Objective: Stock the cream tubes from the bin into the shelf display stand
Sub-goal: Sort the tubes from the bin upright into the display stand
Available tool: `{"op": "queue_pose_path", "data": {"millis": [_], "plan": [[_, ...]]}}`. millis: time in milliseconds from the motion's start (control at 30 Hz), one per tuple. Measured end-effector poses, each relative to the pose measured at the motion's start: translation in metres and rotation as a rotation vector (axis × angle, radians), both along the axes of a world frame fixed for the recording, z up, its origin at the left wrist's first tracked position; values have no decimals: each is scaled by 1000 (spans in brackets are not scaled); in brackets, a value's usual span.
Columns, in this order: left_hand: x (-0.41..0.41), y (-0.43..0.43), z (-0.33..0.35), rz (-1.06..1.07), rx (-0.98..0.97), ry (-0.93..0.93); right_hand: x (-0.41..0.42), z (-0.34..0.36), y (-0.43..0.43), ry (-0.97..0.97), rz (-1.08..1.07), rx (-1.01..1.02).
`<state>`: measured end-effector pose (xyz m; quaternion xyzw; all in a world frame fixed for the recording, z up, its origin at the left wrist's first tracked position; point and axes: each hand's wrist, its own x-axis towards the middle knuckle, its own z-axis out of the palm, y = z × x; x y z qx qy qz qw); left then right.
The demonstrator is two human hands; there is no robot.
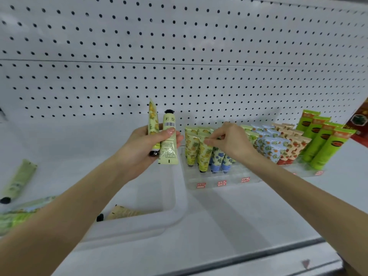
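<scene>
My left hand [143, 146] grips two yellow cream tubes [168, 140], held upright above the white bin [171, 198]; one has its black cap up, the other its cap down. My right hand [229, 140] reaches into the clear display stand [235, 179] and pinches the top of a yellow tube [204, 154] standing in a front slot. The stand holds rows of yellow, blue, red and green tubes. One pale tube [121, 213] lies in the bin, partly hidden by my left forearm.
Several loose green tubes [19, 180] lie on the shelf at the far left. Tall green tubes [322, 144] fill the stand's right end, with a red box [358, 124] beyond. A white pegboard [179, 56] backs the shelf; its metal front edge [258, 255] runs below.
</scene>
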<state>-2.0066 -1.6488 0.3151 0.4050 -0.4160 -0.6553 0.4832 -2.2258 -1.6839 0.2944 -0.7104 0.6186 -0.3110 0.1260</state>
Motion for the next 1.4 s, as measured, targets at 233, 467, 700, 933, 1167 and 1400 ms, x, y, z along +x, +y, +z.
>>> {"op": "queue_pose_path", "data": {"millis": [233,467,700,933,1167,1400], "plan": [[0,0,0,-7,8,-17,-2,-1,3,23,1,-5],[-1,0,1,-12,12,-36,-6,1,3,67,22,21],[-3,1,3,-18,25,-23,-10,5,6,47,26,2],[-4,1,8,-41,8,64,11,14,42,-350,145,56],[-7,9,9,-98,-44,77,56,11,74,-791,355,400],[-7,16,12,-137,-83,100,61,12,78,-881,362,513]]}}
